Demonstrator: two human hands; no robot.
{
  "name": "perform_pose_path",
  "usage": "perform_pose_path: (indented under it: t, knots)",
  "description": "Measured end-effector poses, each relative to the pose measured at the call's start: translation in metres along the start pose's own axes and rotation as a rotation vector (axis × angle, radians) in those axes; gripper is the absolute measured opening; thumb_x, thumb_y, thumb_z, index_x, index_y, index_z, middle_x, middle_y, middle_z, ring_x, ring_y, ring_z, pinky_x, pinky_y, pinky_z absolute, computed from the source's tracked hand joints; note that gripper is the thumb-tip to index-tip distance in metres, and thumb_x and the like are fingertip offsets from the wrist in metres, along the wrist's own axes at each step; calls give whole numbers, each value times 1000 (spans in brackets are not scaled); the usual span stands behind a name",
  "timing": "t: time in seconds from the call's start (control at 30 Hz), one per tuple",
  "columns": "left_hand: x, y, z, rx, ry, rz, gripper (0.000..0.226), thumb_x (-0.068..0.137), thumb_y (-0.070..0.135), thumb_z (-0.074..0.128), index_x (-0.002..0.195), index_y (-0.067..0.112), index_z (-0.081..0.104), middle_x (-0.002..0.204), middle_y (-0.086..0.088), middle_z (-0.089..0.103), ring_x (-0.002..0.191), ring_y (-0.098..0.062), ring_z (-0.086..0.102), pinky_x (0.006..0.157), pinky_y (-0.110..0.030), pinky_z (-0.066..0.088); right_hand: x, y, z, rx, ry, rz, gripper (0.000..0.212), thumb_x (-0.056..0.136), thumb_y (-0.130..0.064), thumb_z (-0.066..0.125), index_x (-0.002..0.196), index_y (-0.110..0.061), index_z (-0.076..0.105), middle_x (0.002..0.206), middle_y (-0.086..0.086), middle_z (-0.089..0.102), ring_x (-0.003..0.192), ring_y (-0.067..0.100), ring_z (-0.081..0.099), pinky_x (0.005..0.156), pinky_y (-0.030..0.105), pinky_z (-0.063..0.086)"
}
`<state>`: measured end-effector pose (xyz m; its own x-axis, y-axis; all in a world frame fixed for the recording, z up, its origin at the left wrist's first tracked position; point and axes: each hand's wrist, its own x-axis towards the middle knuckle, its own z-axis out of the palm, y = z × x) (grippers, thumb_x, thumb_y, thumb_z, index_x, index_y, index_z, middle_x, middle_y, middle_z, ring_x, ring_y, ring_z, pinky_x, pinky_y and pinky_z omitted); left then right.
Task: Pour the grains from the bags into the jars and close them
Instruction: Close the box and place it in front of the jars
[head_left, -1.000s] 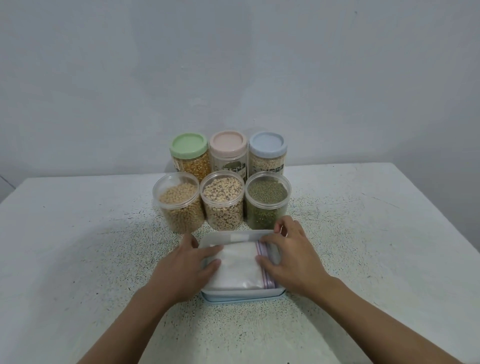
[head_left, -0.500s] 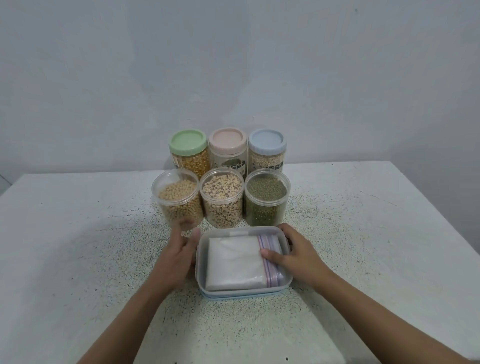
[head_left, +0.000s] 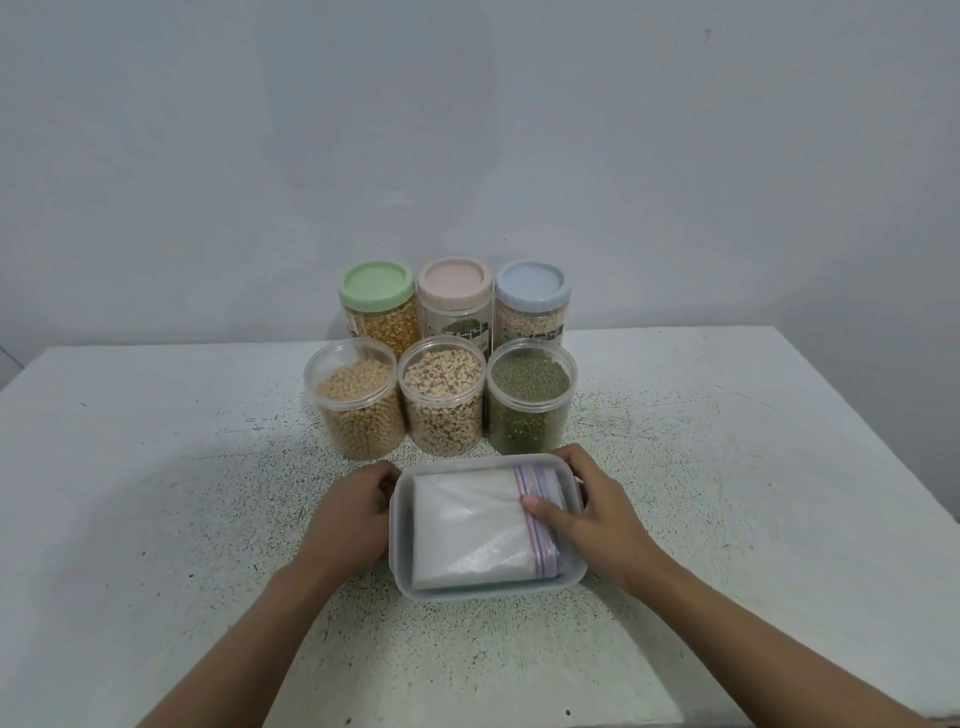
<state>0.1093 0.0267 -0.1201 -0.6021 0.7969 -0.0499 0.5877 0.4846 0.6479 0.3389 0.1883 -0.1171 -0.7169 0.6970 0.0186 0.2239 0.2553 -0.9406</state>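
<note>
A clear plastic container (head_left: 488, 590) sits on the table in front of me with folded zip bags (head_left: 467, 525) lying flat inside. My left hand (head_left: 348, 519) grips its left wall. My right hand (head_left: 597, 519) holds its right wall, thumb resting on the bags' purple zip strip. Behind it stand three short clear jars: soybeans (head_left: 356, 405), black-eyed peas (head_left: 441, 405) and green mung beans (head_left: 530, 405); whether clear lids cover them I cannot tell. Three taller jars behind carry a green lid (head_left: 376, 288), a pink lid (head_left: 454, 278) and a blue lid (head_left: 532, 283).
The white speckled table (head_left: 156, 493) spreads wide to both sides of the jars. Its right edge (head_left: 883, 441) and back edge run close to a plain grey wall (head_left: 467, 130).
My left hand has come off the top of the bags and moved to the container's left wall. My right hand has slid outward to the right wall, thumb still on the zip strip.
</note>
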Motion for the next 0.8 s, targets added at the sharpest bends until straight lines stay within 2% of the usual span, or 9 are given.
perform_pose_path:
  t: [0.13,0.23,0.3,0.37,0.43,0.5,0.57,0.67,0.8]
  knots:
    - [0,2,-5,-146,61,-17,4,98,21,63,99,24,60,92,8,70,74,-8,67,61,-25,50,2,-3,-2,147,8,36,24,90,-26,77,108,-22,61,100,-10,71,93,9,68,74,23,56]
    - [4,3,-19,-246,63,-110,16,98,25,65,113,23,63,97,3,71,86,-12,68,69,-28,51,6,-7,-4,218,8,69,20,91,-18,75,106,-15,62,97,-6,71,88,9,69,67,19,53]
    - [4,3,-32,-375,-7,-172,18,96,27,70,113,21,71,98,1,74,90,-17,70,69,-28,51,9,-9,-5,249,6,82,19,90,-17,75,104,-13,63,95,-3,72,86,10,69,66,20,53]
    - [1,2,-48,-454,-74,-174,14,93,27,72,104,21,78,97,1,77,92,-21,72,72,-32,55,11,-8,-4,234,-6,77,26,86,-25,80,103,-14,64,97,-1,73,90,15,70,72,28,56]
    - [-3,-1,-65,-472,-68,-128,13,94,29,71,100,20,78,99,2,77,95,-23,72,75,-37,57,13,-9,-2,224,-20,68,36,78,-35,79,104,-14,65,100,1,73,94,19,70,79,34,58]
    - [-8,0,-81,-493,-6,-18,18,97,34,68,100,17,74,100,0,74,93,-24,70,74,-39,58,15,-9,0,219,-33,60,39,75,-39,77,104,-15,66,100,1,73,94,20,70,79,35,57]
    - [-15,5,-96,-519,73,119,20,95,38,64,97,19,70,97,0,71,84,-17,68,67,-33,54,17,-10,2,199,-44,42,39,76,-39,77,103,-14,65,99,0,73,94,19,70,76,32,56]
    - [-22,15,-109,-567,221,240,10,96,30,66,89,23,67,91,0,68,78,-8,62,64,-20,47,18,-9,9,156,-62,22,33,79,-35,78,102,-15,66,99,-3,72,94,17,70,79,34,58]
    - [-28,23,-103,-614,253,365,3,91,25,71,94,25,71,93,0,72,88,-8,64,76,-21,47,19,-6,21,76,-37,21,19,88,-23,79,101,-21,66,97,-9,73,90,11,69,78,31,57]
